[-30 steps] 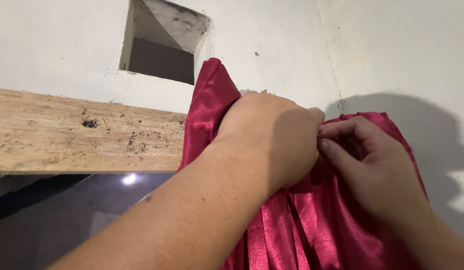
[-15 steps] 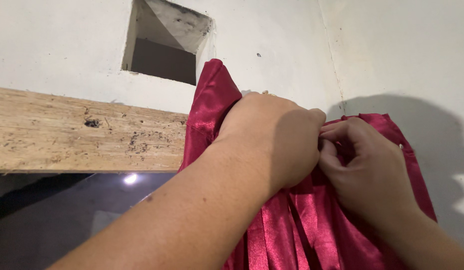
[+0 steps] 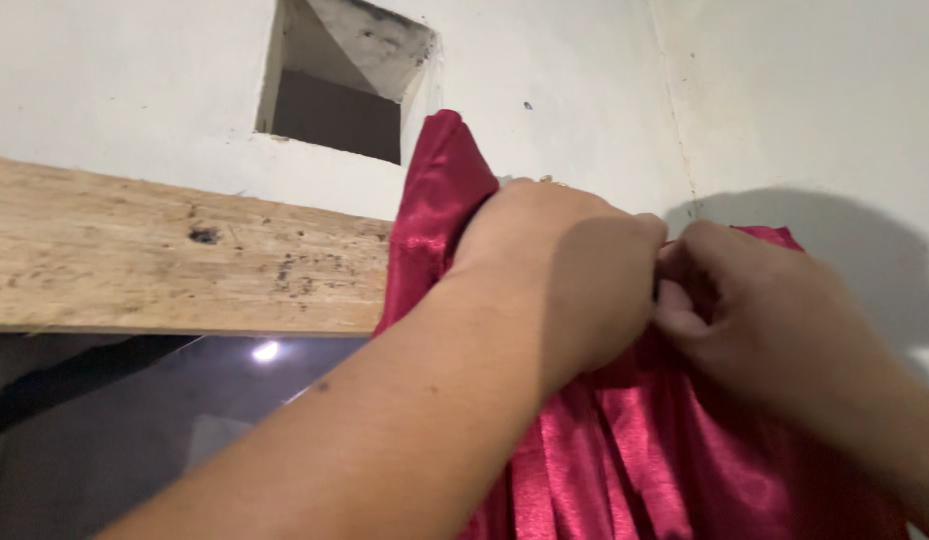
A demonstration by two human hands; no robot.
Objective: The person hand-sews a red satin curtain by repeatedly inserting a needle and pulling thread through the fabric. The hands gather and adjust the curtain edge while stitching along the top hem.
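White wall (image 3: 805, 90) w/ wood beam (image 3: 165, 250) across; red satin curtain (image 3: 625, 460) hangs bunched at beam's end. Left hand (image 3: 570, 270) clenched on the fabric top, same as before. Right hand (image 3: 755, 310), vs 1 s ago, has curled tighter, fingers pinching the cloth beside the left.

Single head cam, angled up at wall (image 3: 165, 80), v. close behind both hands: left hand (image 3: 565, 270), right hand (image 3: 755, 320) mid-frame.
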